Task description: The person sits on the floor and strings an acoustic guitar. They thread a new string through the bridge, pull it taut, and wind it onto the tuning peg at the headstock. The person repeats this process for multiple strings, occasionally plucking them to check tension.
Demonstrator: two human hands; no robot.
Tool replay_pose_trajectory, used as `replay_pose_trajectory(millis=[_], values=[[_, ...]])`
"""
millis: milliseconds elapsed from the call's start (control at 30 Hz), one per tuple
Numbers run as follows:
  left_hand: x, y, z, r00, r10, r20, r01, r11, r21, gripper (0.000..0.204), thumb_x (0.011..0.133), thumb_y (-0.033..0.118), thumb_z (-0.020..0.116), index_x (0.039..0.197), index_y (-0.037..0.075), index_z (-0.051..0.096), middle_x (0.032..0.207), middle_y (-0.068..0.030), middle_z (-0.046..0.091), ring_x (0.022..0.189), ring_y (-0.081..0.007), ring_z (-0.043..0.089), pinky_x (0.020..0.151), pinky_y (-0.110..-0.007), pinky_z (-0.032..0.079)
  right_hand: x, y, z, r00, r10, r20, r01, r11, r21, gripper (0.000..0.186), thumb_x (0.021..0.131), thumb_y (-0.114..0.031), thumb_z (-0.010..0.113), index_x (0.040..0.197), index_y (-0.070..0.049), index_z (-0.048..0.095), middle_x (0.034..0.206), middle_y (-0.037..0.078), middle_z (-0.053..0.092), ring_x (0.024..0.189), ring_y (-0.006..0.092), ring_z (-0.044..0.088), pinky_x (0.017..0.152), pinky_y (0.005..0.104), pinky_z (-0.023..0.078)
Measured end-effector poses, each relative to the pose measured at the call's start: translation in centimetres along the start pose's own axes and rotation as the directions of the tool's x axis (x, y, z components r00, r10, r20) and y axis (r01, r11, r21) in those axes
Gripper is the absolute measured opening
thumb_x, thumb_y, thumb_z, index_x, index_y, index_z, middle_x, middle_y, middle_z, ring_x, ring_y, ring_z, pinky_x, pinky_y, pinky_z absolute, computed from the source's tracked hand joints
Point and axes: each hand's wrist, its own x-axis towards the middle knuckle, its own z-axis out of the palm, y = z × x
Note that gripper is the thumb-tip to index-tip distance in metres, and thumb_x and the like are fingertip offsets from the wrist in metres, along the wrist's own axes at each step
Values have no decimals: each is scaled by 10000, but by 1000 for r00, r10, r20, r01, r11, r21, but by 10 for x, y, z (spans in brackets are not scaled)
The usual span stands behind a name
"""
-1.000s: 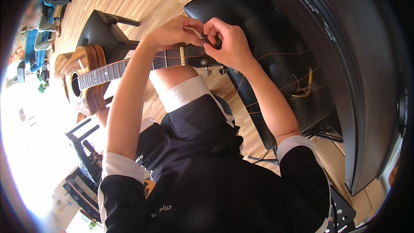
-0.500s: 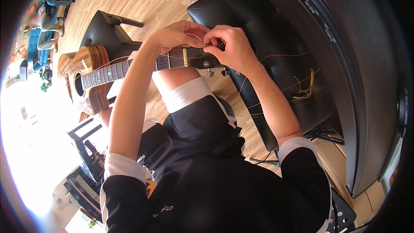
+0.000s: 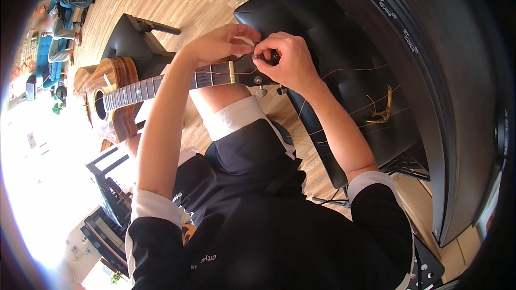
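An acoustic guitar (image 3: 119,88) lies across my bent thigh, its body at the left and its neck (image 3: 148,87) running right to a dark headstock. Silver tuning pegs (image 3: 260,87) show along the headstock's near edge. Over the far side of the headstock, my left hand (image 3: 217,45) has curled fingers, thumb and index tips close together; what lies between them is too small to make out. My right hand (image 3: 287,60) is closed beside it, fingertips pinched, with a small dark part (image 3: 276,57) showing inside the grip. Thin bronze-coloured strings (image 3: 352,69) trail loose to the right.
A black padded bench (image 3: 355,37) fills the space beyond the headstock, with a yellow string tangle (image 3: 382,110) on it. A large black instrument cabinet (image 3: 424,64) curves along the right. A black stool (image 3: 134,43) stands behind the guitar. Another person (image 3: 58,48) sits at the far left.
The fingers of my left hand have drawn slightly back from my right fingertips. My right hand has shifted very little, and the guitar body lies a touch further right.
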Motion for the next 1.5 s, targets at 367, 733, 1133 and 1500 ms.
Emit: replay_pose_trajectory(millis=[367, 733, 1133, 1500], values=[[23, -2, 9, 999, 7, -49, -3, 996, 88, 279, 904, -5, 604, 1179, -27, 642, 1012, -76, 698, 967, -141, 638, 849, -258, 496, 1, -3, -1, 1000, 15, 3, -15, 1000, 2, 120, 674, -40, 782, 758, -56, 698, 611, 32, 566, 574, 175, 539, 519, 302, 426], [28, -11, -1, 981, -184, -62, 185, 983, 11, 101, 864, 78, 675, 931, 14, 715, 810, 12, 633, 719, -63, 490, 618, -225, 373, 1, -1, -1, 1000, 15, -11, -15, 1000, -7, 107, 669, -68, 779, 745, -81, 706, 572, 23, 555, 569, 188, 536, 536, 325, 444], [23, -6, 1, 986, -169, -16, 169, 985, 18, 164, 899, 74, 648, 1041, -4, 669, 967, -33, 679, 885, -82, 603, 772, -245, 471, -3, 5, 1, 999, 32, -43, -32, 999, 10, 85, 674, -96, 765, 749, -103, 727, 542, 23, 538, 580, 199, 546, 574, 345, 474], [22, -5, -13, 996, -7, 87, 5, 1000, 18, 293, 899, 34, 616, 1180, -28, 669, 1065, -75, 700, 903, -140, 619, 843, -287, 485, -1, 5, -3, 999, 28, 19, -29, 998, 55, 92, 704, -78, 798, 778, -75, 744, 538, 32, 534, 564, 191, 531, 554, 327, 447]])
